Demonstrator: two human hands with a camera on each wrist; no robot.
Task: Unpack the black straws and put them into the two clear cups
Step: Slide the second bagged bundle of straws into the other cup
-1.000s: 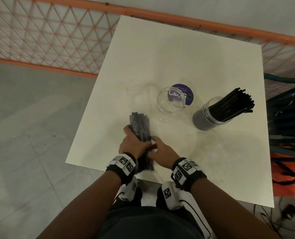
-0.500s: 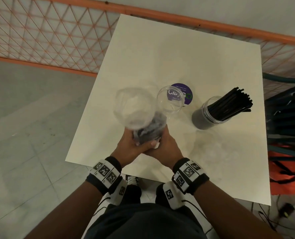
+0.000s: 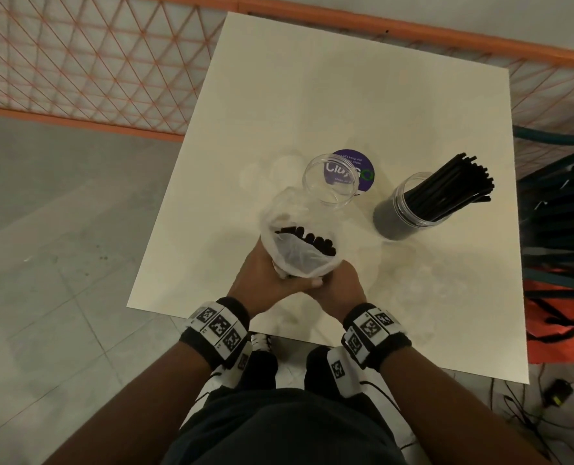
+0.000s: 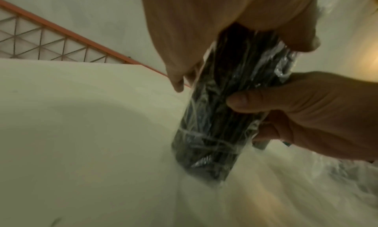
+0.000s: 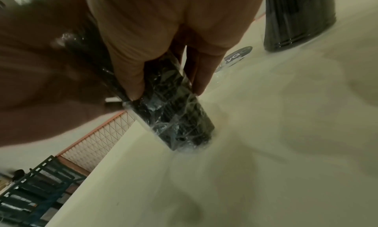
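An open clear plastic bag of black straws [image 3: 307, 245] stands upright with its bottom on the white table [image 3: 346, 78], near the front edge. My left hand [image 3: 262, 276] grips its lower part from the left, and my right hand [image 3: 342, 286] grips it from the right. In the left wrist view the wrapped bundle [image 4: 216, 130] shows below my palm. In the right wrist view my fingers [image 5: 131, 84] curl round the bag [image 5: 175, 117]. An empty clear cup [image 3: 330, 193] stands just behind the bag. A second clear cup [image 3: 403, 213], to its right, is full of black straws.
A round purple sticker [image 3: 362, 166] lies on the table behind the empty cup. An orange mesh fence [image 3: 77, 62] runs along the table's far and left sides. Dark crates [image 3: 560, 213] and orange fabric stand to the right. Cables lie on the floor at lower right.
The bag lay flat under both hands a second ago. It has since been raised upright, and its mouth now gapes open with the straw tips showing.
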